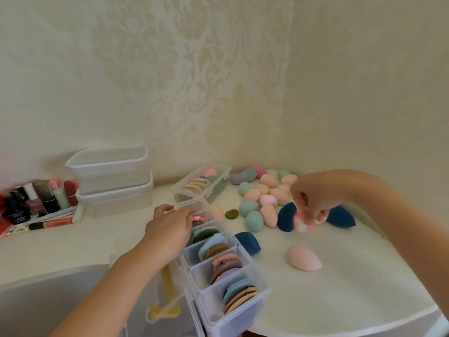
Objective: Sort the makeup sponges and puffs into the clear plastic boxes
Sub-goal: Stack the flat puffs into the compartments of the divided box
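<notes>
Near us, our left hand (pixel 170 224) rests on the divided box (pixel 233 285), fingers curled over puffs. Farther right, our right hand (pixel 313 203) pinches a pink puff (pixel 301 222) by its edge; it looks soft, light.

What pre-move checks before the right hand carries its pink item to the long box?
1. Right hand grips the blurred pink-and-white item: ok.
2. Item type, sponge or puff: cannot tell, motion blur.
3. Long clear plastic divided box open: ok.
4. Left hand steadies the box's far end: ok.
5. Free room in the near compartment beside the upright flat round puffs: ok.
6. Path clear: not ok, the pale pink teardrop sponge and dark blue cut sponge lie between.
</notes>
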Demonstrator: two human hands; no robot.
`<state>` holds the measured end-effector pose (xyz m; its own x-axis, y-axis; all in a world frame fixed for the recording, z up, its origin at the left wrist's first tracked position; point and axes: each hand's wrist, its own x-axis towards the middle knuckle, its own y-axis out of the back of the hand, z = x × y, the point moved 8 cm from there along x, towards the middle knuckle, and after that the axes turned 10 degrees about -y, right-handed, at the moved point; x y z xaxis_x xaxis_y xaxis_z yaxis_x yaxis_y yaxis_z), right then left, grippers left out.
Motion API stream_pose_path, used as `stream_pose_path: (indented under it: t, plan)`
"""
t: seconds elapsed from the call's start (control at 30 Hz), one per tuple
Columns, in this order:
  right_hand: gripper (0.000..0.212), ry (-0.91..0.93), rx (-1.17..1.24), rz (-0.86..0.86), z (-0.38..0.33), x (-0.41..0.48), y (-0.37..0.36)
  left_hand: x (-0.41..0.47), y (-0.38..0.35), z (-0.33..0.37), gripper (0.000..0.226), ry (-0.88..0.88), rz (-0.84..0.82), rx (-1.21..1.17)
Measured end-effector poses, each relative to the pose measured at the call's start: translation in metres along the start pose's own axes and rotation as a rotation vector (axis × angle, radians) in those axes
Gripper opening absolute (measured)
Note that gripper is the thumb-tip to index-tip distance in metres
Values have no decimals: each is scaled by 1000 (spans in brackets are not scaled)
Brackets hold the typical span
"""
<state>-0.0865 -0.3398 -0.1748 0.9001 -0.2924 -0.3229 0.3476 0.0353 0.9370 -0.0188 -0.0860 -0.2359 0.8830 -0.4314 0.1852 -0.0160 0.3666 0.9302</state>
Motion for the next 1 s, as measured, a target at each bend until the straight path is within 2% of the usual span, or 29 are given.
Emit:
stream_pose_path:
  t: [0.03,0.13,0.17,0.23,0.33,0.43,0.57,0.67,0.73,0.87,0.93,1.0]
  plan:
    - [18,48,151,154,-11,-3,13,0,0,0,39,1,1,11]
    - [28,231,895,568,-43,-25,33,1,-1,-2,40,6,-2,20]
    - [28,271,1028,619,-54,-28,25,0,-1,-2,40,5,1,15]
    - [27,299,1142,623,-73,-25,1,-1,0,-2,40,3,7,-3]
    - [27,226,1247,593,-72,-6,-27,-2,1,-2,40,2,11,-15]
    - [28,213,1203,648,-70,8,-25,-2,2,-1,40,4,3,8]
    - [28,284,1060,781,-72,36,18,-3,3,1,39,2,-12,28]
    - [10,254,1104,821,-66,62,53,-5,4,1,39,6,-2,-9]
    - [10,343,1055,789,-85,63,67,-6,6,-1,37,28,14,-39]
    - [18,704,744,587,-160,38,59,-2,4,-2,37,16,5,-16]
    - [25,778,599,568,-182,34,48,-1,4,-4,37,14,14,-30]
    - [27,788,571,545,-188,36,41,-1,5,-5,36,13,38,-51]
